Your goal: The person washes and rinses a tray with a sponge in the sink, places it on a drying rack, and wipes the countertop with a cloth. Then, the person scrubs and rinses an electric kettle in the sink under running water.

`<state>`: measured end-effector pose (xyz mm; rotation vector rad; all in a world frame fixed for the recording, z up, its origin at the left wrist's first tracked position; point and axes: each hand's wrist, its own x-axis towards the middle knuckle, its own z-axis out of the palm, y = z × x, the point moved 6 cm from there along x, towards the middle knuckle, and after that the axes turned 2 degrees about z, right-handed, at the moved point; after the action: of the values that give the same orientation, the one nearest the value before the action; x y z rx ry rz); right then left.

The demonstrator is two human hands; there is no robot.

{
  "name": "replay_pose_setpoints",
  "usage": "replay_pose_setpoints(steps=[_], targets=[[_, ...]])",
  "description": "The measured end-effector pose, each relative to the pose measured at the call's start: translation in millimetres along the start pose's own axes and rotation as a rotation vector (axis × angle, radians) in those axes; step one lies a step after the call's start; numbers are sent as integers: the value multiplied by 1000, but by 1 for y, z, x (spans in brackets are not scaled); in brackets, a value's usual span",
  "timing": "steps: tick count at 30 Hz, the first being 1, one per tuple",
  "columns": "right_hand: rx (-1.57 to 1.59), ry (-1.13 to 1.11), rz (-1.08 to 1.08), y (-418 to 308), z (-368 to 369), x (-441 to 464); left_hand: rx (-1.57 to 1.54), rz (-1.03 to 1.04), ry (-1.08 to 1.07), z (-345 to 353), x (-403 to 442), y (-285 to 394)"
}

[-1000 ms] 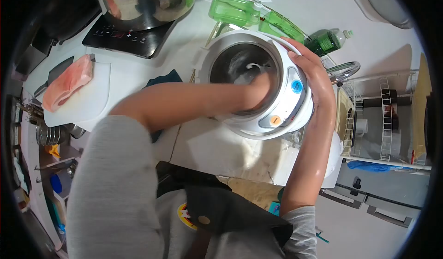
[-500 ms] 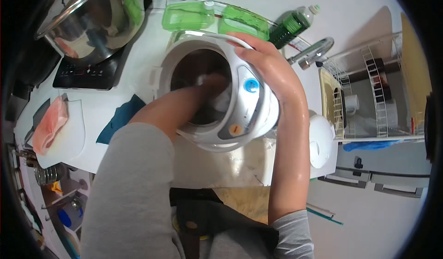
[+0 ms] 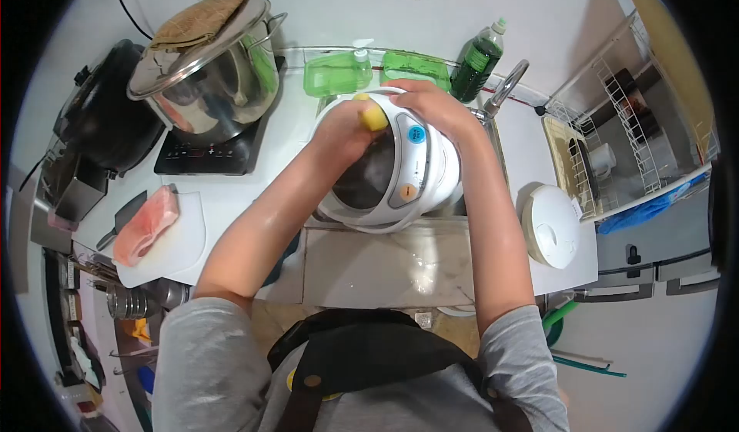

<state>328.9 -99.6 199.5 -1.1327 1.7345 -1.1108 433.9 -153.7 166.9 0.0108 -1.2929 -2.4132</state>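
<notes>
A white electric hot-water pot (image 3: 419, 166), with a blue and an orange button on its panel, is tilted over the sink so that its dark opening faces me. My left hand (image 3: 345, 130) is closed on a yellow sponge (image 3: 375, 116) at the upper rim of the opening. Most of its fingers are hidden behind the sponge and the wrist. Across the top right of the pot, my right hand (image 3: 433, 107) grips its rim; the fingertips curl over the edge. The part of the pot down in the sink (image 3: 466, 209) is hidden.
Green dish soap (image 3: 477, 61) stands beside the faucet (image 3: 508, 90). A round white lid (image 3: 553, 228) lies right, near the dish rack (image 3: 608, 151). Leftward are a steel stockpot (image 3: 215, 86) on an induction cooker (image 3: 208, 155), and raw meat (image 3: 146, 226) on a white board (image 3: 188, 236).
My left hand has come up from deep inside the pot to its upper rim, bringing the sponge into sight. My right hand keeps its hold. The camera view has shifted.
</notes>
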Motion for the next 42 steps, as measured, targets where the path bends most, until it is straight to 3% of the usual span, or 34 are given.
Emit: replay_pose_setpoints(steps=[1, 3, 5, 6, 9, 12, 15, 19, 21, 23, 26, 29, 31, 33, 35, 37, 39, 42], targets=[[11, 0, 2, 1, 0, -1, 147, 139, 1, -16, 1, -11], [-15, -15, 13, -1, 1, -4, 163, 180, 148, -30, -3, -23], [-33, -7, 13, -4, 2, -9, -102, -25, 432, -42, -13, -47], [-29, -4, 3, -2, 2, -8, -104, -37, 431, -43, -18, -47], [-73, -14, -14, 1, 1, -4, -320, 18, 739, -49, -34, -39], [-67, 5, -10, 2, 0, -5, -446, 66, 774, -68, -24, -38], [-19, 25, -36, 6, 2, -5, -245, -62, 952, -37, -14, -53], [-36, 68, -36, -1, 0, -11, 21, -172, 599, -15, -18, -52], [-9, 1, -37, 3, 4, -9, 9, -127, 845, -56, -6, -54], [-36, -4, -59, 2, 2, -9, -305, -102, 987, -66, -1, -52], [-105, 79, -79, 2, -1, -11, -138, -171, 887, -37, -10, -62], [-87, 46, -54, 11, -1, -4, 490, -175, 411, -4, -52, -58], [-146, 91, -64, 4, 0, -10, 978, -374, 141, -7, -90, -53], [-171, 127, -91, 5, -3, -9, 1519, 23, -225, -50, -107, -44], [-164, 95, -77, 5, -2, -10, 1963, 154, -381, -72, -85, -15], [-222, 55, -77, 0, 0, -9, 2328, 437, -516, -57, -45, -2], [-216, 80, -75, 1, -1, -8, 2325, 854, -702, -28, -18, 9], [-256, 130, -84, 2, -3, -10, 2271, 766, -550, -32, -18, 1]])
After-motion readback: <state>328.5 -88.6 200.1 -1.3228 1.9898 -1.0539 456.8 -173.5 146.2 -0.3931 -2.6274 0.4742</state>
